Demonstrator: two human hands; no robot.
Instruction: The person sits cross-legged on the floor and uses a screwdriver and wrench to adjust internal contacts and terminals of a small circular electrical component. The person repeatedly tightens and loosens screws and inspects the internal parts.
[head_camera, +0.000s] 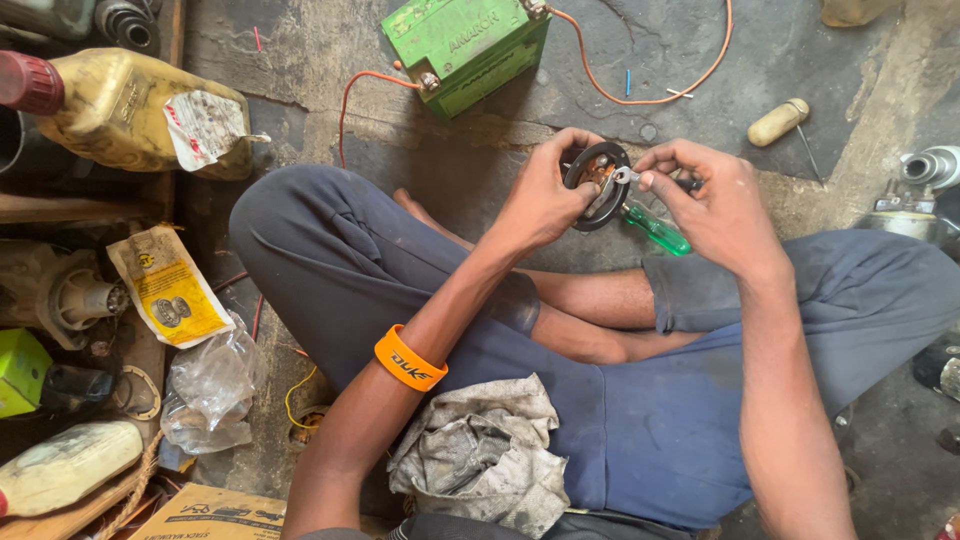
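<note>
yellow packet (170, 287) left, torn white jug label (203, 128)

The battery (468, 45) sits on the floor (700, 50) beyond both hands, wires (640, 95) trailing right. A jug (130, 110) lies far left; a rag (485, 455) rests on the lap; a screwdriver (785, 122) lies right.

Green battery (466, 45), yellow oil jug (130, 112), grey rag (480, 455) on lap

Soft, even daylight fills the scene, brightest toward two o'clock on the concrete floor (860, 70), with dim, shadowed clutter at nine o'clock, mild wide-angle bending at the edges, and sharp focus throughout.
</note>
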